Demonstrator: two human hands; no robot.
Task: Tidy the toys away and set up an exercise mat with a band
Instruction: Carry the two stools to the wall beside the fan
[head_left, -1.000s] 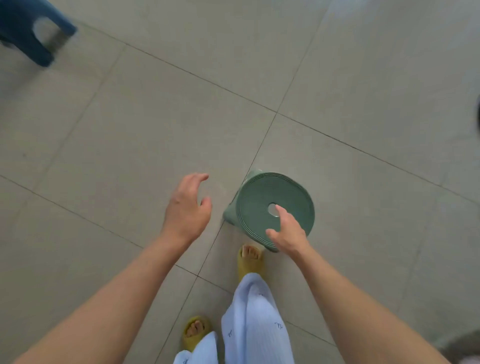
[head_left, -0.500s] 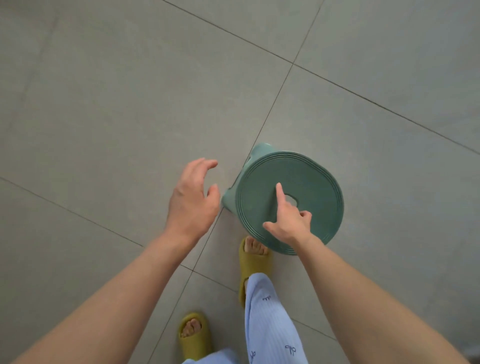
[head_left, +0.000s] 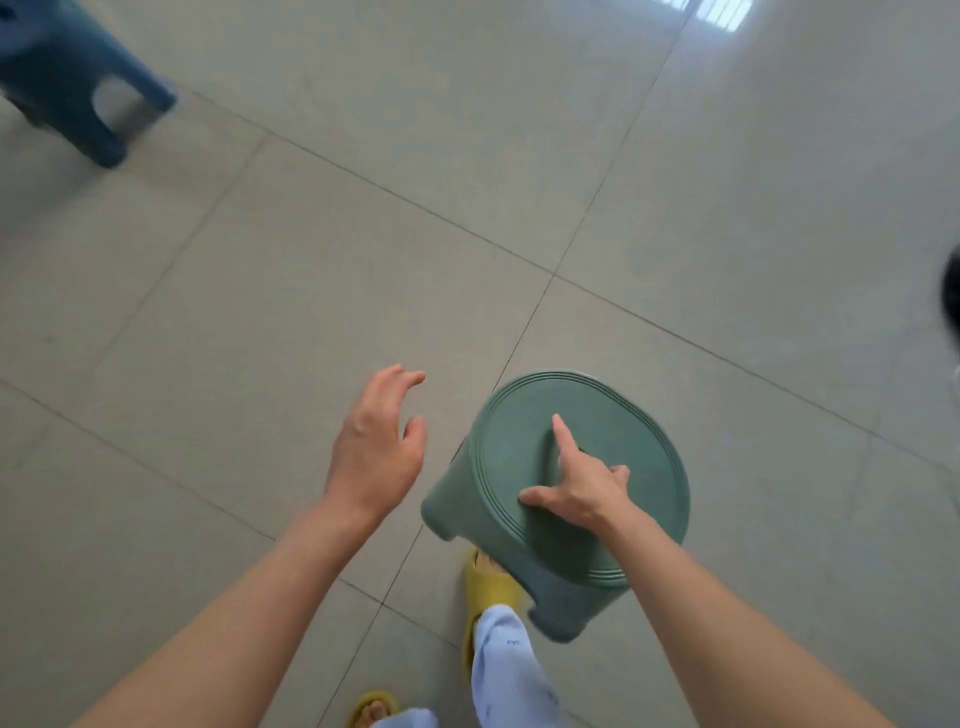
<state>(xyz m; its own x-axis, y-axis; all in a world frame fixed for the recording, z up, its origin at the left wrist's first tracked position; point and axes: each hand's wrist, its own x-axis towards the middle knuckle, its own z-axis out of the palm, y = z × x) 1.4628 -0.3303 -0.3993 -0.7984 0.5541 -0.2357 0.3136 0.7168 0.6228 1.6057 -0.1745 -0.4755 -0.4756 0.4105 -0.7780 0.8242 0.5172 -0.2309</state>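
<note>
Right hand (head_left: 582, 491) grips green stool (head_left: 613, 457), tilted

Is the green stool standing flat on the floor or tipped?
Tipped. The green stool shows its side and legs below the round seat, carried by the right hand with fingers hooked into its centre hole.

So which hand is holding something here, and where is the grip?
Right hand holds the round green plastic stool, fingers hooked into its seat's centre hole. Left hand holds nothing.

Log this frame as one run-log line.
right hand: grips green stool through seat hole, tilted | left hand: free, holds nothing | blue stool: far left on floor
</note>
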